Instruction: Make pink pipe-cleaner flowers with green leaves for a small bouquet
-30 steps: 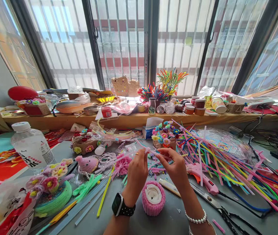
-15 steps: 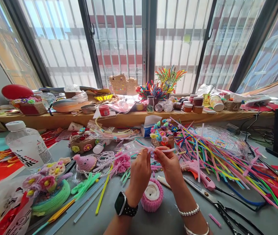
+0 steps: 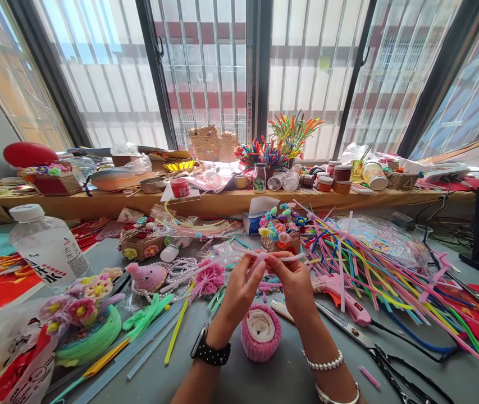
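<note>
1. I observe a pale pink fuzzy stem (image 3: pixel 261 256), slender, its ends protruding to both sides.
2. I record the left hand (image 3: pixel 240 287) and right hand (image 3: pixel 296 282) close together, fingertips pinching it.
3. I locate it above the counter (image 3: pixel 146 388), beyond the pink ribbed pot (image 3: pixel 261 351).

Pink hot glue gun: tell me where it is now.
In the head view, the pink hot glue gun lies right of the right hand, just beyond the black-handled scissors.

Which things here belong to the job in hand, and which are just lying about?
In the job:
- pale pink strip, pinched by the left hand and right hand
- probably the pink pot

Apparently lying about:
- bottle
- pearls
- jars
</note>
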Demonstrator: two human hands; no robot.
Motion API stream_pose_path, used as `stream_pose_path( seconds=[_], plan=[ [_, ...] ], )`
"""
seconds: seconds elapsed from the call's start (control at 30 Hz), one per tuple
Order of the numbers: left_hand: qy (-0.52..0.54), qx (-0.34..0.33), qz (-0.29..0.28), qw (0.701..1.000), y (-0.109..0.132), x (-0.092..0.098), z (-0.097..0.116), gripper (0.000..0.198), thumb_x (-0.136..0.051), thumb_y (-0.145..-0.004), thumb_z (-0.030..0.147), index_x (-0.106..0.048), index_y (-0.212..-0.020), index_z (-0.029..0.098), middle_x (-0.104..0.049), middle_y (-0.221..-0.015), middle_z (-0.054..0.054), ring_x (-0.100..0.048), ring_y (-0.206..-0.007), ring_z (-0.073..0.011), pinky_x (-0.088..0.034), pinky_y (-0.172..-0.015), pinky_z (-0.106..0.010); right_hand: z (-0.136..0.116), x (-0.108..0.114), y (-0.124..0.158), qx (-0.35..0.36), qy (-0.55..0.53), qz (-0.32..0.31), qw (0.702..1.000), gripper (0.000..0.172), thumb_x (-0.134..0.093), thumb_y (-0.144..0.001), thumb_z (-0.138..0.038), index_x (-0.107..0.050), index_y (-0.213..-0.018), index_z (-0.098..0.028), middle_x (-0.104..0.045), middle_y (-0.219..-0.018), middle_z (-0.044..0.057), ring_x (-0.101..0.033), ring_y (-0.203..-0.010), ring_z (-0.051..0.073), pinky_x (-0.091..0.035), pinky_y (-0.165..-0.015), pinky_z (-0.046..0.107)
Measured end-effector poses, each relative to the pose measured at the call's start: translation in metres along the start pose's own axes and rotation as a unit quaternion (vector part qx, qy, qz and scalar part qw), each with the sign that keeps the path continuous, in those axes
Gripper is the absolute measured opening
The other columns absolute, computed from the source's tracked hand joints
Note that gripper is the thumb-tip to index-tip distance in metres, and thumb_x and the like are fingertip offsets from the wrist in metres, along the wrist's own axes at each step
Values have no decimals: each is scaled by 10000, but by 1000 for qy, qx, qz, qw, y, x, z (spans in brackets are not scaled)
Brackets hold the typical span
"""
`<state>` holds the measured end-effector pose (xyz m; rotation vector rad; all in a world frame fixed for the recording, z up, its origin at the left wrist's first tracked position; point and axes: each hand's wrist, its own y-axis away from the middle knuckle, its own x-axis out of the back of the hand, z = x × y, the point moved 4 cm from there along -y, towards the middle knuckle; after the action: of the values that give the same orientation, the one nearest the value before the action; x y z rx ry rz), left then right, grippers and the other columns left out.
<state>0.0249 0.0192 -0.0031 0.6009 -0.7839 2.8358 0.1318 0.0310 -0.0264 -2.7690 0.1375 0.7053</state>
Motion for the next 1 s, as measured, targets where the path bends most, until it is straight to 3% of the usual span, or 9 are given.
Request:
stream_pose_path(
  seconds=[0.1, 0.37, 0.57, 0.67, 0.83, 1.0],
  plan=[
    [11, 23, 39, 999, -2, 0, -5, 263, -277, -852, 278, -475, -962, 144, -575, -953, -88, -536, -866, -153, -420, -779, -292, -1, -5, 2, -8, 20, -23, 1000, 119, -657, -631, -250, -634, -686, -146, -616, -617, 3, -532, -556, 106, -444, -573, 249],
    [-131, -13, 86, 988, 1, -3, -7, 254, -244, -862, 260, -476, -842, 159, -580, -834, -70, -536, -781, -159, -424, -707, -296, -4, -5, 3, 7, 74, -33, 997, 127, -644, -642, -268, -632, -695, -153, -583, -607, -13, -489, -536, 84, -410, -538, 217],
    [-258, -19, 63, 964, 2, -5, -11, 306, -215, -865, 269, -489, -774, 166, -595, -732, -62, -550, -695, -180, -416, -615, -299, -6, 4, -1, 44, 120, 3, 992, 172, -622, -659, -318, -594, -679, -149, -526, -537, -28, -435, -485, 80, -369, -477, 209],
    [-263, -28, 39, 964, 1, -5, -9, 315, -217, -863, 274, -484, -729, 175, -585, -689, -47, -538, -649, -168, -401, -591, -283, -6, 6, -2, 52, 143, 0, 988, 181, -602, -675, -329, -583, -705, -152, -532, -556, -21, -447, -497, 86, -380, -485, 211],
    [-209, -20, -5, 978, 1, 1, -4, 324, -236, -852, 273, -458, -633, 184, -544, -608, -19, -500, -573, -135, -367, -545, -248, -10, 5, -3, 65, 198, -50, 977, 189, -553, -711, -344, -584, -723, -157, -545, -580, -5, -468, -507, 100, -400, -487, 217],
    [-234, -15, -18, 972, 1, 6, -5, 329, -260, -839, 284, -432, -577, 184, -502, -539, 1, -456, -506, -118, -303, -482, -232, -15, 1, -1, 68, 245, -123, 959, 226, -525, -733, -336, -637, -810, -156, -560, -617, 9, -485, -530, 106, -412, -502, 219]
  ],
)
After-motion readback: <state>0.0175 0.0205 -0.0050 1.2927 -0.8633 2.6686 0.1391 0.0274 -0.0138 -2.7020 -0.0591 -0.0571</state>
